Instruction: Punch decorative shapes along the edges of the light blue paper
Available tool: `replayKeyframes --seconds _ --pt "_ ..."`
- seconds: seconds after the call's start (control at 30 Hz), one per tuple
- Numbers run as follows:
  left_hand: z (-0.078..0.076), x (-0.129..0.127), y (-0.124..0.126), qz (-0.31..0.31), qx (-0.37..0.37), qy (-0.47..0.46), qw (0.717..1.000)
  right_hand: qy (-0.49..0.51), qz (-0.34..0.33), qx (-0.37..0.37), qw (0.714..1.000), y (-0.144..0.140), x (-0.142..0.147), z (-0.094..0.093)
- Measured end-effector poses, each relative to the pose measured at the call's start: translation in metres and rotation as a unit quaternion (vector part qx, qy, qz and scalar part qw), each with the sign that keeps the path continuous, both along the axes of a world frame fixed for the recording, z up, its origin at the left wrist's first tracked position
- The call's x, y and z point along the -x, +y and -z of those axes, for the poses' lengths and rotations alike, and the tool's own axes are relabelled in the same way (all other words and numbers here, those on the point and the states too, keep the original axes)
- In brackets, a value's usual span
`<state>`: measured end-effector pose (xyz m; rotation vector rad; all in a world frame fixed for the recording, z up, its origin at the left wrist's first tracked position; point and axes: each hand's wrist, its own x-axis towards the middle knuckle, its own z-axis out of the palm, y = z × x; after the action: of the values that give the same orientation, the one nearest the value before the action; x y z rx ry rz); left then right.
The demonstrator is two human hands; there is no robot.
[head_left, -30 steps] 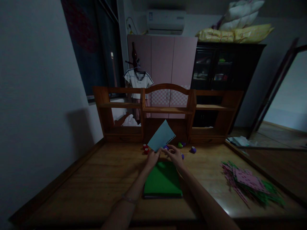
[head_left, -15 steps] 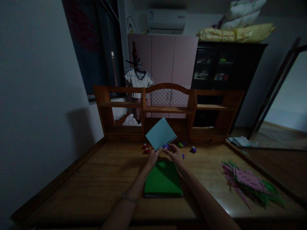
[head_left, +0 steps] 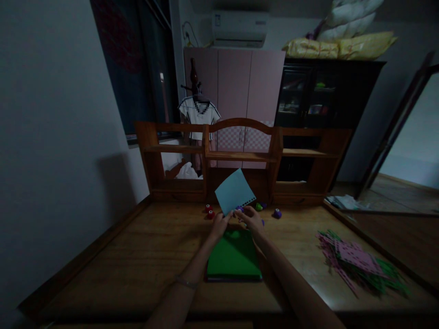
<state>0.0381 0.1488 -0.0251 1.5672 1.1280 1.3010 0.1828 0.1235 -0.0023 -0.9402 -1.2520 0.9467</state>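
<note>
The head camera looks down at a wooden desk (head_left: 137, 260) in a dark room. Two bare arms reach out over it.

The left hand (head_left: 219, 225) pinches the bottom corner of a light blue paper sheet (head_left: 235, 191). The sheet stands up in the air, tilted, above the back middle of the desk. Its right edge has a row of small punched holes. The right hand (head_left: 253, 218) is just beside the sheet's lower right edge, with its fingers curled around a small purple thing (head_left: 240, 209). The purple thing is mostly hidden, so I cannot tell how tight the hold is.

Under both hands lies a green pad of paper (head_left: 234, 257), flat in the middle of the desk, close to the front edge.

Near the back edge, left of the hands, sit two little red punches (head_left: 209, 211). To the right of the hands sit a small green punch (head_left: 258, 207) and a purple punch (head_left: 277, 213). By the right edge of the desk is a messy pile of pink and green paper strips (head_left: 356, 262).

A wooden shelf (head_left: 240, 153) stands along the back edge of the desk. Behind it are a pink wardrobe (head_left: 236, 87) and a dark cabinet (head_left: 315, 96).
</note>
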Motion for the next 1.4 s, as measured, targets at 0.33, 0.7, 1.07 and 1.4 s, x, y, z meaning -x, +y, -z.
replayKeyframes --seconds 0.33,0.7,1.07,1.4 --pt "0.0 0.001 0.0 -0.002 -0.006 -0.007 1.0 0.019 0.0 0.003 1.0 0.004 0.001 0.006" --pt "0.007 0.0 0.007 -0.007 -0.016 0.01 1.0 0.004 0.024 0.018 1.0 0.0 0.0 0.0" --pt "0.004 0.0 0.007 -0.02 0.001 0.019 1.0 0.026 -0.004 -0.002 1.0 0.004 -0.001 0.005" --pt "0.002 0.001 0.005 -0.009 -0.025 0.016 0.999 0.013 -0.018 -0.004 1.0 0.0 0.0 0.003"
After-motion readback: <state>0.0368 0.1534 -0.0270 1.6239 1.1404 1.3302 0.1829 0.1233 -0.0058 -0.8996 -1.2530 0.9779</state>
